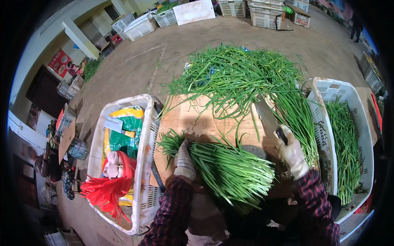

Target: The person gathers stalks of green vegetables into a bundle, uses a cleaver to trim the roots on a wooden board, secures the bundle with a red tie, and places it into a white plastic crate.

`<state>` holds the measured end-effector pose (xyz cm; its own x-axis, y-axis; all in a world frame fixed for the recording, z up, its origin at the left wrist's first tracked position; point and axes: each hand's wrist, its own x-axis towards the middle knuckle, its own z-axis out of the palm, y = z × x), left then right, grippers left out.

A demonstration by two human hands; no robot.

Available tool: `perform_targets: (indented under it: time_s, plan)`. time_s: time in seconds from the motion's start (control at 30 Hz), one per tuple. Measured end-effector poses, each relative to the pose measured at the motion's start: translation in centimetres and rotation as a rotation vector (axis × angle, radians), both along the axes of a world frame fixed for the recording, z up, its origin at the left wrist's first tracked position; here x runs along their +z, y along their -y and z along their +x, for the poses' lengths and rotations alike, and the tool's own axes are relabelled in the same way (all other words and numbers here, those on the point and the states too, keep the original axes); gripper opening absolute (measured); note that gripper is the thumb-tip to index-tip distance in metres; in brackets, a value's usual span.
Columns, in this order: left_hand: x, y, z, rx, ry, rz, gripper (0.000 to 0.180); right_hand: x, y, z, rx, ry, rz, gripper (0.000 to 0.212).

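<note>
My left hand (184, 163), in a pale glove, is closed round a thick bunch of garlic chives (232, 168) near its leafy left end. The pale cut ends of the bunch point right, over my lap. My right hand (292, 153), also gloved, grips the black handle of a broad-bladed knife (264, 114). Its blade points up and away, over the right side of a wooden board (184, 117). A large loose heap of chives (246, 71) covers the far part of the board, and more chives (293, 119) lie along its right edge beside the knife.
At left stands a white plastic crate (150, 123) holding a green and yellow bag (125, 141), a cleaver (114, 124) and red strips (104, 190). Another white crate (328, 143) at right contains greens (344, 151). Stacked crates (264, 16) stand far back; a person (356, 28) is at far right.
</note>
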<state>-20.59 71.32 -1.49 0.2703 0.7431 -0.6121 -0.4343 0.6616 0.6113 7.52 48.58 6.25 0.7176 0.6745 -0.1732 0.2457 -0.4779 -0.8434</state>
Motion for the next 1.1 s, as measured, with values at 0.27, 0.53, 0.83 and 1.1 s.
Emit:
perform_targets:
  time_s: [0.27,0.53,0.83,1.1]
  plan:
    - [0.7,0.4,0.8,-0.040,-0.012,0.021,0.019,-1.2,-20.9,8.6,0.157,0.587,-0.076,0.046]
    - [4.0,1.2,2.1,0.075,0.011,-0.163,0.015,-1.5,-34.5,12.0,0.564,1.044,-0.373,0.024]
    - [3.5,1.0,3.5,0.036,-0.002,-0.157,0.016,-2.6,-30.0,12.2,0.273,0.758,-0.349,0.045]
    - [4.0,1.0,3.0,-0.037,0.095,-0.159,0.017,4.0,-21.3,9.4,0.232,0.738,-0.360,0.047]
